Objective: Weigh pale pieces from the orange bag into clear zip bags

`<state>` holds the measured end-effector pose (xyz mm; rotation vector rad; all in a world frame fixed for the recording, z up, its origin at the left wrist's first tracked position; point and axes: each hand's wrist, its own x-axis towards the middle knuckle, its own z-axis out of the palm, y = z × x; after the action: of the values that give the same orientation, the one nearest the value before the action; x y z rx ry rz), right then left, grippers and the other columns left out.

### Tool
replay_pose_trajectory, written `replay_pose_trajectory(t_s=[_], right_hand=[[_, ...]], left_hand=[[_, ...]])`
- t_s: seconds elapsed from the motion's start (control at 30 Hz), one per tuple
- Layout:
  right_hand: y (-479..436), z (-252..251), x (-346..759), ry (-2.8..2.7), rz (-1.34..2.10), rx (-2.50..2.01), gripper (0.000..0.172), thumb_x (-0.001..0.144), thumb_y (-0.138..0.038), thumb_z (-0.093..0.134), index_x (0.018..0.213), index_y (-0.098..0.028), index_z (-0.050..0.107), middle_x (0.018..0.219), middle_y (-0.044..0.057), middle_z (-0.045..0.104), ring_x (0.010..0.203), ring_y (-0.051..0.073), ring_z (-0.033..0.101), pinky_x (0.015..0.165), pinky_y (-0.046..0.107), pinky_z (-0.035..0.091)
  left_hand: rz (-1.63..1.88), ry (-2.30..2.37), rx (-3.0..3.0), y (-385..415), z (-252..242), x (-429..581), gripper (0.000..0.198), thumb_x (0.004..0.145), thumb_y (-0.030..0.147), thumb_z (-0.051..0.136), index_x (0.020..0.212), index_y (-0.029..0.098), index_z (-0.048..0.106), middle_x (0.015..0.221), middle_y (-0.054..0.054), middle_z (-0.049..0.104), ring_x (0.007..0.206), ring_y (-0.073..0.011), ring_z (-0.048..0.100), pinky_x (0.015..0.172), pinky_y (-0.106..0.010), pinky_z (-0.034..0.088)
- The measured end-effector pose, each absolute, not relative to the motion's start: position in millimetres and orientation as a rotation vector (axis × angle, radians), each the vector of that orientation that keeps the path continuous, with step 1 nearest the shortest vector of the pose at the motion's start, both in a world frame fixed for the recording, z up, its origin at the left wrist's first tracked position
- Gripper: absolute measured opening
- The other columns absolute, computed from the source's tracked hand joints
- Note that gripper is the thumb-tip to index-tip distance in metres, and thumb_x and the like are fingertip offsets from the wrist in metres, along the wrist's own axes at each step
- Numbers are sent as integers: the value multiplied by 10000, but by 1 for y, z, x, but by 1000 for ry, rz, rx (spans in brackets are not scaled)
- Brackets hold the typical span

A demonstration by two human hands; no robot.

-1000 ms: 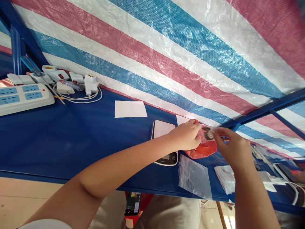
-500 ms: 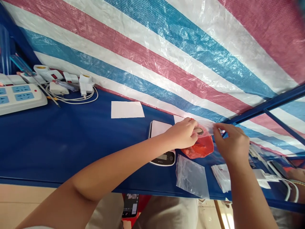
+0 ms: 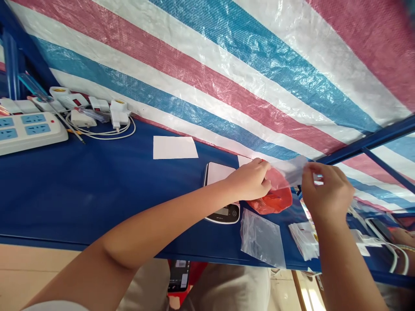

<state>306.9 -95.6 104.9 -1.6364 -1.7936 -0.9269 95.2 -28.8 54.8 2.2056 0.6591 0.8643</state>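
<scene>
My left hand [image 3: 249,180] grips the upper part of a red plastic bag [image 3: 274,198], which rests beside a digital scale [image 3: 220,192]. My right hand [image 3: 326,192] pinches a translucent plastic strip [image 3: 292,170] at the bag's upper edge, and the strip stretches between my hands. Nothing dark shows through the bag now, and my left fingers cover part of it. A flat clear plastic bag [image 3: 261,239] lies on the blue table [image 3: 97,185] below the red bag, apart from both hands.
A stack of white packets [image 3: 303,241] lies under my right forearm. Farther left are a white sheet [image 3: 175,147], a power strip [image 3: 29,131], white adapters and cables [image 3: 100,123], and a blue-handled screwdriver [image 3: 34,86]. A striped tarp [image 3: 207,86] hangs behind. Another person's hand [image 3: 403,236] shows far right.
My right hand has moved right, drawing the translucent strip away from the red bag. The dark round object seen earlier at the bag's top no longer shows. My left hand has stayed in place.
</scene>
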Motion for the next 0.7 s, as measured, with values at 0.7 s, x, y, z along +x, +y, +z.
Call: replay_pose_trajectory(t_s=[0.7], right_hand=[[-170, 95, 306, -859, -402, -1638, 282, 709, -429, 879, 861, -221, 763, 866, 137, 778, 875, 407, 774, 840, 551, 626]], left_hand=[[1088, 725, 2291, -41, 75, 89, 373, 990, 431, 520, 1245, 167, 589, 1273, -153, 624, 1239, -307, 559, 1043, -458, 484]])
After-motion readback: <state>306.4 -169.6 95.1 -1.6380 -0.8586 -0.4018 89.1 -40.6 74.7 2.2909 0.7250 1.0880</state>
